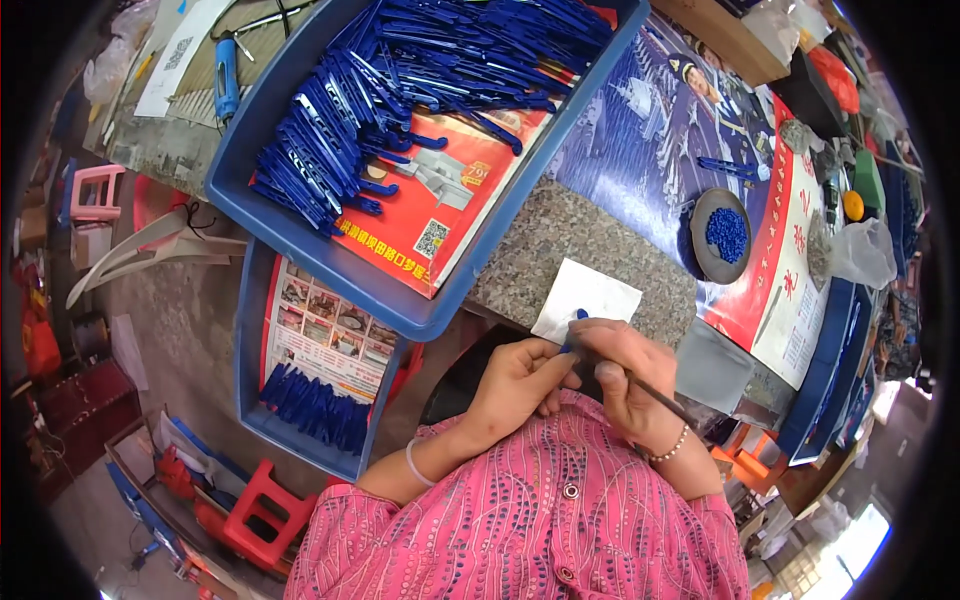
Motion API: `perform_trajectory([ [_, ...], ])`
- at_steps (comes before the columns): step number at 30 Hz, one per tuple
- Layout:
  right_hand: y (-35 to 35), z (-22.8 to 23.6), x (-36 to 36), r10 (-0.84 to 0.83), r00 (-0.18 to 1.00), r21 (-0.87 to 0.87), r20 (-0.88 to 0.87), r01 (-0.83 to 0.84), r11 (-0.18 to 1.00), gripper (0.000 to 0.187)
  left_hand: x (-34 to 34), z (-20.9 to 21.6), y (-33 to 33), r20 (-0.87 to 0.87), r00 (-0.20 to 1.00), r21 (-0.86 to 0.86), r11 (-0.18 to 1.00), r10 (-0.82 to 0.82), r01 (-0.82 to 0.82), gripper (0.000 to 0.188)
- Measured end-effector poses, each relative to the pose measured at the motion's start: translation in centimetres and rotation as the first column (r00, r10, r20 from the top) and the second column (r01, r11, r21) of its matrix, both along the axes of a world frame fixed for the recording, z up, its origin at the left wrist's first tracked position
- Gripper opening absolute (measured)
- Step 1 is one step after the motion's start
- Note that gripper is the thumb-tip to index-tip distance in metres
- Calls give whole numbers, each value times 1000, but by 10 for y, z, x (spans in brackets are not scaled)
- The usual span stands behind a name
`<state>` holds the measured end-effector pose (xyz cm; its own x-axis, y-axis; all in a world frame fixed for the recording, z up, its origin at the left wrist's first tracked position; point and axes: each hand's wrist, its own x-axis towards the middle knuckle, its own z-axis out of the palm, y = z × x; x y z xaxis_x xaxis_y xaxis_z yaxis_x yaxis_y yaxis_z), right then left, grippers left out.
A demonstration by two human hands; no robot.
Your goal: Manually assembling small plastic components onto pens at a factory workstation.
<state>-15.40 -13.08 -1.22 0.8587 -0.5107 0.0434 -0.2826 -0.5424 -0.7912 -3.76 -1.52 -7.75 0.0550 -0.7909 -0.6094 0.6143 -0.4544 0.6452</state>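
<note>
My left hand (525,382) is closed in a pinch on a small blue piece (582,314), whose tip shows above the fingers; the rest of it is hidden. Close beside it, my right hand (632,372) grips a thin dark stick-like tool (668,402) slanting down to the right. Both hands meet in front of my pink patterned shirt, at the near edge of a white paper square (600,288) on the speckled stone tabletop (560,235). To the right, a round dish (712,262) holds small blue beads or stones. Two slender blue pieces (728,167) lie beyond the dish.
A large blue tray (440,318) at the back left holds many slender blue pieces with hooked ends. Below it, a second blue tray (250,350) holds more. A blue-handled tool (226,80) lies at far left. A red stool (265,515) stands lower left.
</note>
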Motion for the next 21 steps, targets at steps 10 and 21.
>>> perform_trajectory([
  [10, -8, -1, 15, 84, 996, 1, -41, -84, 996, 23, 6, -2, 0, -5, 1000, 11, 1000, -24, 24, 23],
  [21, -12, -12, 7, 54, 998, -43, -21, -55, 998, 24, 5, -2, -4, -62, 997, 32, 998, -52, 54, 21],
])
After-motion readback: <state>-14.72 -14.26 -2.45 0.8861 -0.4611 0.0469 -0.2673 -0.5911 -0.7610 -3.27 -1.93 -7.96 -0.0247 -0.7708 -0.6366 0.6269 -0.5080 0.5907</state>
